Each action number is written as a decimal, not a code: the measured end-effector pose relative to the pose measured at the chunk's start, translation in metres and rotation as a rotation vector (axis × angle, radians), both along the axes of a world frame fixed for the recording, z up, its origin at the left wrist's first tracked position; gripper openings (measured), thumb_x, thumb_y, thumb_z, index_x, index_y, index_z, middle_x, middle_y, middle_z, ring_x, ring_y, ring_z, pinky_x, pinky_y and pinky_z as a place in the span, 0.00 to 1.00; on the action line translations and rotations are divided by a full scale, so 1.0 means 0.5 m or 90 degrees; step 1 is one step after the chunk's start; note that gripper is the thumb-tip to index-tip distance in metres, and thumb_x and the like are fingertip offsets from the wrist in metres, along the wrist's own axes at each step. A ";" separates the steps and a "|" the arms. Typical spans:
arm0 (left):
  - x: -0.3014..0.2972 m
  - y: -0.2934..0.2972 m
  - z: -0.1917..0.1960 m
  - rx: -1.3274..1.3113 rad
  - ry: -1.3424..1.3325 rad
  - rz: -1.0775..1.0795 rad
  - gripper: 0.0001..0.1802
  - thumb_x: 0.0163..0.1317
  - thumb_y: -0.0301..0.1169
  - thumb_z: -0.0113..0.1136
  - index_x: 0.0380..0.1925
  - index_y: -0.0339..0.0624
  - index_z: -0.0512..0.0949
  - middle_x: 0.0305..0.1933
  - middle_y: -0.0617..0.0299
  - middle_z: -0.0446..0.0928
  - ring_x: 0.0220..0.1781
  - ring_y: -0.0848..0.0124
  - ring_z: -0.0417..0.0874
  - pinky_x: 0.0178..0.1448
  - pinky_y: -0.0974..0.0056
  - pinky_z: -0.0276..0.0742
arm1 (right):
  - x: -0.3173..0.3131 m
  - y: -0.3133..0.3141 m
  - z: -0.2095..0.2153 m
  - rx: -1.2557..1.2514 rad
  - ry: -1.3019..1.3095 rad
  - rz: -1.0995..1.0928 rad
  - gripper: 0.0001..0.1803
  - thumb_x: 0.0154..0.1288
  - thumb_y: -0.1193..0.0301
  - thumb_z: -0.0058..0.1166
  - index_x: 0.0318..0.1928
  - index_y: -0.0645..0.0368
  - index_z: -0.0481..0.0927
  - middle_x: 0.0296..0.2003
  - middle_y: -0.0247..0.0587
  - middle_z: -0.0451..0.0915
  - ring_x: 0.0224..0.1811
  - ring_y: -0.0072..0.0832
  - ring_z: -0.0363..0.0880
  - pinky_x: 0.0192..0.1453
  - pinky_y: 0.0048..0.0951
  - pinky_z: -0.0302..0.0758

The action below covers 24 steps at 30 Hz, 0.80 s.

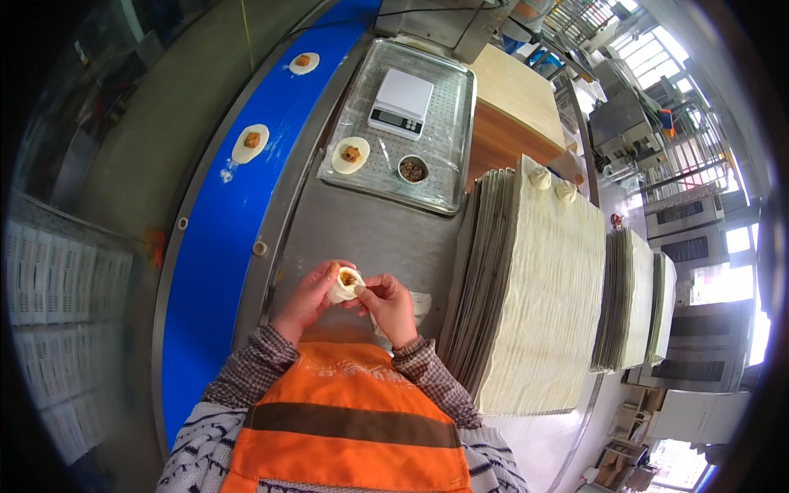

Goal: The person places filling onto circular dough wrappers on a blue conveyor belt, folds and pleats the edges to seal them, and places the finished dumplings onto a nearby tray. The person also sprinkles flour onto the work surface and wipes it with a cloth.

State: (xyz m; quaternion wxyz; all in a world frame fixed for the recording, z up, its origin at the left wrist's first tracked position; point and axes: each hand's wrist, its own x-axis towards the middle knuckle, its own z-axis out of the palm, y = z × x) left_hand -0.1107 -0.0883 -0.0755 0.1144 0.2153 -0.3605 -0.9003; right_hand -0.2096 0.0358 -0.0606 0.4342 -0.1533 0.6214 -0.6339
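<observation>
Between both hands, in front of my orange apron, is a partly gathered bun (pixel 344 284) of white dough, its top open over orange-brown filling. My left hand (pixel 311 297) cups it from the left side. With thumb and fingers, my right hand (pixel 389 306) pinches the dough's edge on the right. Flat dough rounds topped with filling lie beyond: one round (pixel 351 154) on the metal tray (pixel 345 182), another round (pixel 250 144) and a farther round (pixel 304 63) on the blue conveyor belt (pixel 215 271).
On the tray stand a white digital scale (pixel 403 97) and a small bowl of dark filling (pixel 412 169). To my right rises a stack of cloth-covered trays (pixel 551 287), with two shaped buns (pixel 552 184) at its far end. More stacked trays (pixel 629 296) stand farther right.
</observation>
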 end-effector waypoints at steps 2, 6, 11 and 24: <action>-0.002 0.006 -0.051 -0.096 -0.020 0.081 0.20 0.67 0.47 0.47 0.41 0.41 0.75 0.31 0.66 0.76 0.27 0.80 0.75 0.26 0.74 0.70 | 0.003 -0.006 -0.001 0.012 0.170 0.030 0.07 0.57 0.77 0.56 0.36 0.64 0.74 0.27 0.43 0.79 0.28 0.34 0.80 0.29 0.30 0.73; -0.002 0.002 -0.036 -0.117 -0.135 0.064 0.24 0.68 0.51 0.41 0.34 0.43 0.76 0.26 0.69 0.74 0.23 0.82 0.73 0.23 0.75 0.66 | -0.003 -0.007 0.019 -0.012 0.713 0.106 0.08 0.52 0.78 0.57 0.35 0.61 0.76 0.28 0.47 0.77 0.27 0.46 0.76 0.29 0.36 0.73; -0.002 -0.008 -0.070 -0.240 -0.109 0.023 0.28 0.68 0.54 0.38 0.31 0.41 0.77 0.26 0.69 0.75 0.23 0.82 0.74 0.22 0.75 0.67 | 0.006 -0.012 0.025 0.027 0.204 0.038 0.10 0.51 0.80 0.56 0.37 0.60 0.76 0.27 0.47 0.76 0.25 0.40 0.76 0.29 0.33 0.73; 0.009 -0.038 0.022 -0.330 -0.048 -0.177 0.30 0.68 0.56 0.35 0.38 0.42 0.76 0.30 0.70 0.75 0.31 0.81 0.75 0.31 0.74 0.70 | -0.005 0.004 0.000 -0.013 0.309 0.066 0.13 0.51 0.80 0.58 0.40 0.62 0.76 0.28 0.39 0.77 0.26 0.25 0.76 0.31 0.24 0.73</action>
